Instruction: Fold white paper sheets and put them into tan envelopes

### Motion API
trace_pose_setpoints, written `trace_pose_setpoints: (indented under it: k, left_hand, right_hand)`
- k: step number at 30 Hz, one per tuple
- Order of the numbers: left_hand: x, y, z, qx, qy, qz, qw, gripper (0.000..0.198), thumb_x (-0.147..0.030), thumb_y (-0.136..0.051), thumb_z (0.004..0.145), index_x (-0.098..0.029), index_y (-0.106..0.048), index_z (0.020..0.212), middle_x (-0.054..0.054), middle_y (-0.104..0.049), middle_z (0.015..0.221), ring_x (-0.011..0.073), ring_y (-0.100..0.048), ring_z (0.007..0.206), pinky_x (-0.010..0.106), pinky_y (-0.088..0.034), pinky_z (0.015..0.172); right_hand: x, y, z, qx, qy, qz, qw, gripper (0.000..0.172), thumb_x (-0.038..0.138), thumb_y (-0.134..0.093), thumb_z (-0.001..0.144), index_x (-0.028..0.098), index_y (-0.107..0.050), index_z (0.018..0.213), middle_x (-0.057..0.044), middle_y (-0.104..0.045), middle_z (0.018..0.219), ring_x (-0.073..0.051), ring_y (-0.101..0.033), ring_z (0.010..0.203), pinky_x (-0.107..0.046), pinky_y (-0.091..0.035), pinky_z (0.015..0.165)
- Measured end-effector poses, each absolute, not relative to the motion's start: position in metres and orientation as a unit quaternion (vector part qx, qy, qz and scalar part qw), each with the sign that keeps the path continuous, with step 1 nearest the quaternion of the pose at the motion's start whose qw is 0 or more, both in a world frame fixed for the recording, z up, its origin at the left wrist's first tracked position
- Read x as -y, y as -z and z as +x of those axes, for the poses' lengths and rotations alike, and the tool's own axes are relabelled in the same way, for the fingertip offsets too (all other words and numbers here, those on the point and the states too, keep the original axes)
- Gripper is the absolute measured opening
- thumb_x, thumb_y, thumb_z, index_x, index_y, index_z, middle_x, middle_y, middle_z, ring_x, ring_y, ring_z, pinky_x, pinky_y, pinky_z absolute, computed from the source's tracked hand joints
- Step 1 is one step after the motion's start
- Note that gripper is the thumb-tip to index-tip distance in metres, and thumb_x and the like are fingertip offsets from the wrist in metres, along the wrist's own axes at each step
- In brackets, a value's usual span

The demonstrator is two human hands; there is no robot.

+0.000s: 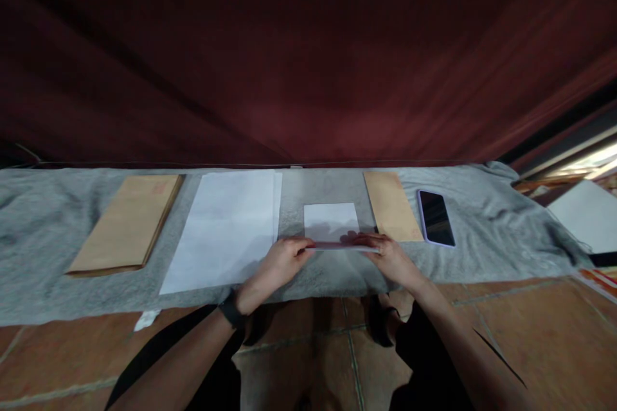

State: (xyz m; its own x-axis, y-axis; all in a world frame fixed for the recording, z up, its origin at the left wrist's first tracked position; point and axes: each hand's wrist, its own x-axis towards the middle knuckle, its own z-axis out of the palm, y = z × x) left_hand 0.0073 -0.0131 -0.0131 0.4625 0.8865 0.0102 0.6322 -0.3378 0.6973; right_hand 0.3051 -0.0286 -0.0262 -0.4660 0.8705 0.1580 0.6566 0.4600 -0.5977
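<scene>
My left hand (283,261) and my right hand (391,259) pinch the two ends of a sheet of paper (331,213) between them. Its near edge stands raised off the cloth and is seen almost edge-on, while a white part lies flat beyond it. Whether these are one folded sheet or two pieces I cannot tell. Just past my right hand lies a single brown envelope (393,205). A stack of large white sheets (226,225) lies to the left of my left hand.
A stack of brown envelopes (128,221) lies farther left. Right of the single envelope is a phone (436,218) in a purple case. Everything rests on a grey cloth (501,225) against a dark red hanging fabric (299,77). Tiled floor (520,327) shows below.
</scene>
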Motion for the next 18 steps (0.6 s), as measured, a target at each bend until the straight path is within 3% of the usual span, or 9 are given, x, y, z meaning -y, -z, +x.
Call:
trace_pose_setpoints:
  k: [4,9,15,18]
  left_hand:
    - [0.010,0.012,0.011,-0.526,-0.189,0.758,0.338,0.023,-0.028,-0.057,0.094,-0.021,-0.078,0.091,0.002,-0.079,0.086,0.0206,-0.072,0.076,0.028,-0.054,0.070]
    - [0.006,0.013,0.014,-0.550,-0.216,0.726,0.352,0.023,-0.030,-0.057,0.093,-0.021,-0.077,0.098,0.004,-0.079,0.092,0.0211,-0.072,0.078,0.028,-0.052,0.068]
    - [0.003,0.016,0.016,-0.571,-0.208,0.722,0.331,0.025,-0.031,-0.054,0.095,-0.019,-0.075,0.096,0.005,-0.078,0.085,0.0183,-0.068,0.070,0.025,-0.045,0.061]
    - [0.001,0.014,0.018,-0.578,-0.197,0.726,0.316,0.026,-0.032,-0.052,0.096,-0.018,-0.073,0.092,0.005,-0.075,0.078,0.0172,-0.065,0.066,0.025,-0.040,0.059]
  right_hand:
    - [0.029,0.023,0.299,0.791,-0.246,-0.504,0.246,0.031,0.030,-0.047,0.101,0.026,-0.071,0.121,-0.003,-0.075,0.118,-0.021,-0.070,0.110,-0.037,-0.056,0.098]
    - [0.024,0.026,0.295,0.762,-0.251,-0.536,0.262,0.032,0.036,-0.047,0.101,0.029,-0.071,0.120,-0.003,-0.076,0.113,-0.023,-0.072,0.102,-0.037,-0.058,0.090]
    - [0.016,0.043,0.293,0.731,-0.196,-0.609,0.238,0.035,0.039,-0.049,0.098,0.020,-0.074,0.082,-0.009,-0.078,0.091,-0.024,-0.073,0.080,-0.033,-0.058,0.074]
    - [0.014,0.044,0.291,0.725,-0.185,-0.621,0.234,0.036,0.039,-0.050,0.098,0.020,-0.072,0.077,-0.010,-0.077,0.085,-0.024,-0.073,0.076,-0.032,-0.055,0.070]
